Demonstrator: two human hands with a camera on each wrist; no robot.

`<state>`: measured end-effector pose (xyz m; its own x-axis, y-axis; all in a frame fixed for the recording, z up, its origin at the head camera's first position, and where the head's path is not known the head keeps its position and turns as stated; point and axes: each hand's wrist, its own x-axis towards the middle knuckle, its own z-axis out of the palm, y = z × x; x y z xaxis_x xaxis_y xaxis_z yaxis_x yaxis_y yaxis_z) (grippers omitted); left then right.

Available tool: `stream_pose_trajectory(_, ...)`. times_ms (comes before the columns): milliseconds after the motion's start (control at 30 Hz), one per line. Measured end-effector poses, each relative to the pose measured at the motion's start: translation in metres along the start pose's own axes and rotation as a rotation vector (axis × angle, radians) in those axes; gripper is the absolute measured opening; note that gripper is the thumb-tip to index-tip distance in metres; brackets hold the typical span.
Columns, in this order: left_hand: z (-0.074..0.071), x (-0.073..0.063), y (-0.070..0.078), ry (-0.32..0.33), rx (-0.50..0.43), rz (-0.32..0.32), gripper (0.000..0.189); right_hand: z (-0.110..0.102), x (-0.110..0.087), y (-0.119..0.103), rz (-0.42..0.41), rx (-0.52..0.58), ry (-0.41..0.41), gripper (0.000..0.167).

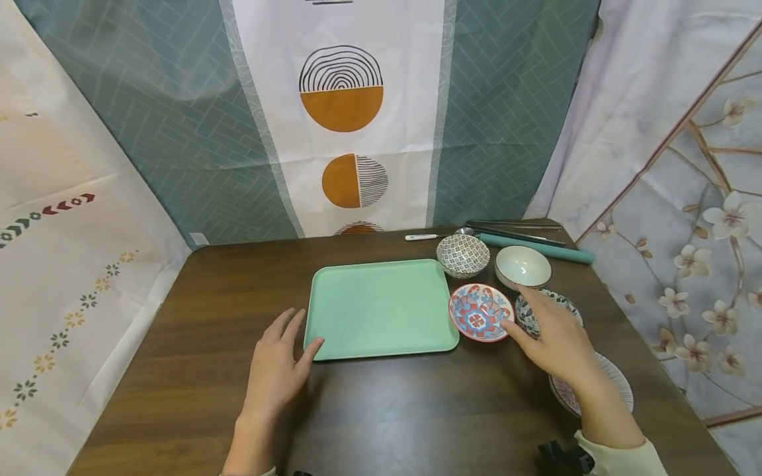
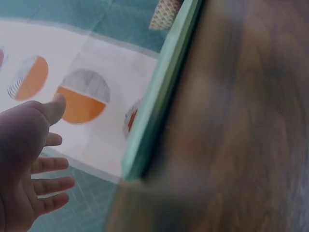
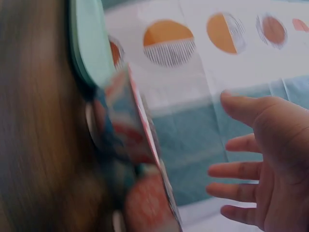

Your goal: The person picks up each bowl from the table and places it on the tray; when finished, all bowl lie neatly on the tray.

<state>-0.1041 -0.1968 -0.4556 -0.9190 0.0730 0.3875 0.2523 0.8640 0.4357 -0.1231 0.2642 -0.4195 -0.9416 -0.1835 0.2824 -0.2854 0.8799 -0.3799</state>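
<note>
A mint-green tray (image 1: pixel 381 311) lies in the middle of the wooden table. My left hand (image 1: pixel 275 371) hovers by its near left corner, fingers spread and holding nothing. In the left wrist view that hand (image 2: pixel 24 169) is apart from the tray's edge (image 2: pixel 157 96). Over the dishes at right is my right hand (image 1: pixel 553 337), with thumb and fingers apart. Beneath or beside it are a red-and-blue patterned bowl (image 1: pixel 481 313), a dark patterned bowl (image 1: pixel 556 301) partly hidden by the hand, and a white bowl (image 1: pixel 524 264). The right wrist view shows the right hand (image 3: pixel 265 150) with nothing in its fingers.
Behind the red-and-blue bowl stands a brown-and-white patterned bowl (image 1: pixel 463 255). A spoon (image 1: pixel 423 237), dark chopsticks (image 1: pixel 518 233) and a teal stick-like roll (image 1: pixel 536 247) lie along the back. A pale ribbed dish (image 1: pixel 616 380) sits under the right forearm. Curtains (image 1: pixel 506 119) hang behind the table (image 1: pixel 208 317).
</note>
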Motion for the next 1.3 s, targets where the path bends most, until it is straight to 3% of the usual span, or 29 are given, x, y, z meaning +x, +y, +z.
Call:
stream_pose_trajectory(100, 0.005, 0.000, -0.008, 0.001, -0.082, -0.057, 0.056, -0.013, -0.008, 0.014, 0.051, 0.017, -0.023, 0.073)
stream_pose_trajectory(300, 0.016, -0.001, -0.019, -0.117, -0.174, -0.209, 0.050, -0.030, -0.025, 0.048, 0.093, 0.022, -0.004, 0.061)
stream_pose_trajectory(533, 0.023, 0.004, -0.025, -0.147, -0.219, -0.300, 0.046, -0.040, -0.048, 0.085, 0.196, -0.005, -0.054, 0.055)
stream_pose_trajectory(733, 0.027, 0.008, -0.026, -0.147, -0.212, -0.317, 0.044, -0.043, -0.058, 0.107, 0.254, 0.026, -0.251, 0.057)
stream_pose_trajectory(833, 0.028, 0.009, -0.026, -0.140, -0.205, -0.315, 0.043, -0.039, -0.061, 0.113, 0.229, 0.026, -0.283, 0.047)
stream_pose_trajectory(1000, 0.030, 0.010, -0.028, -0.134, -0.199, -0.314, 0.042, -0.033, -0.064, 0.115, 0.171, 0.048, -0.246, 0.026)
stream_pose_trajectory(1133, 0.031, 0.010, -0.028, -0.141, -0.201, -0.319, 0.043, -0.031, -0.066, 0.116, 0.162, 0.068, -0.214, 0.021)
stream_pose_trajectory(1300, 0.031, 0.011, -0.027, -0.138, -0.201, -0.321, 0.042, -0.027, -0.068, 0.115, 0.146, 0.071, -0.116, 0.018)
